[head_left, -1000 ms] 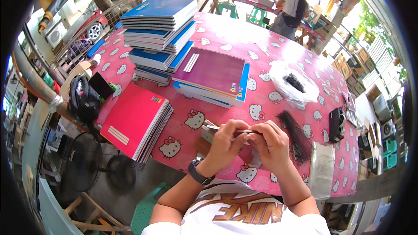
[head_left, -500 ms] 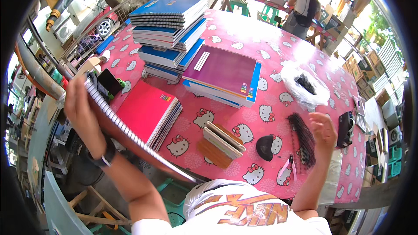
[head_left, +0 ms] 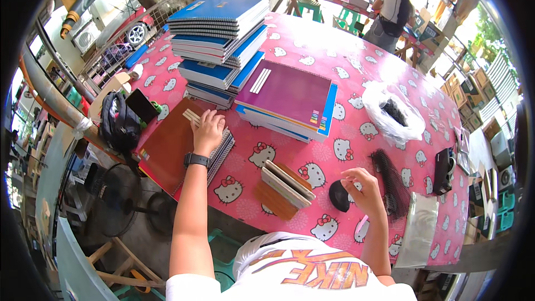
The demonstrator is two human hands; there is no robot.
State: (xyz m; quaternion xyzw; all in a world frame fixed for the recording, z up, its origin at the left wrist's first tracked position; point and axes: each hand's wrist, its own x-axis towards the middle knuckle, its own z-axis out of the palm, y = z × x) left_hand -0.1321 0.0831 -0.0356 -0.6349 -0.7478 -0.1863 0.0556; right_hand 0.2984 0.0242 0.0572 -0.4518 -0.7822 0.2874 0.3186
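Note:
My left hand lies flat, fingers spread, on a brown-covered spiral notebook that tops a small stack at the table's left edge. A black watch sits on that wrist. My right hand hovers empty, fingers loosely curled, just above the table between a small black round object and a bundle of black spiral bindings. A short pile of small pads lies between my two hands.
A purple notebook stack and a taller blue notebook stack stand further back on the pink patterned tablecloth. A white plastic bag sits right, a clear sleeve at the near right edge. A black bag and phone are left. A person stands far behind.
My left hand swung a spiral notebook in from the left and laid it down on the left stack. My right hand moved off the bindings toward the black round object.

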